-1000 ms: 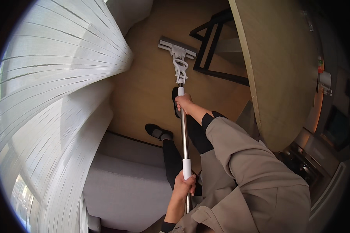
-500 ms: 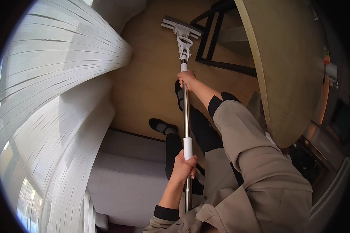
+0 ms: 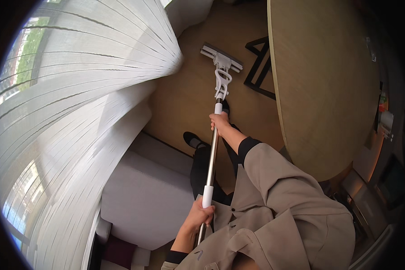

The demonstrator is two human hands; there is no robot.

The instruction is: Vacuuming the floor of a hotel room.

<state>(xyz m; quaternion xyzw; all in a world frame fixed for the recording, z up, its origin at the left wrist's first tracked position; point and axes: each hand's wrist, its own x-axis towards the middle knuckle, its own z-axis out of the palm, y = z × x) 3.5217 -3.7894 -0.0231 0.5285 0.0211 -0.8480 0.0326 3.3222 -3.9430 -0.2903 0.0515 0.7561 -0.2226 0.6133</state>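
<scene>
Both of my hands hold a sponge mop (image 3: 211,157) with a shiny metal pole and white plastic parts. My right hand (image 3: 219,121) wraps round the upper pole just below the white collar, close to the mop's head. Lower down and nearer my body, my left hand (image 3: 200,212) closes round the pole at the lower end of the white grip sleeve. The wide white mop head (image 3: 221,57), with its looped lever, rests on or just over the tan floor (image 3: 180,101). The sponge's underside is hidden.
Sheer white curtains (image 3: 99,67) hang along the left. A grey sofa (image 3: 144,198) stands at the lower left. On the right is a wooden table (image 3: 324,90) with a black frame leg (image 3: 256,83) near the mop head. My black shoe (image 3: 192,139) is beside the sofa.
The mop head has come back toward me, and a gap now shows between it and the table leg. Both hands keep their hold. My view has shifted, showing more table and curtain.
</scene>
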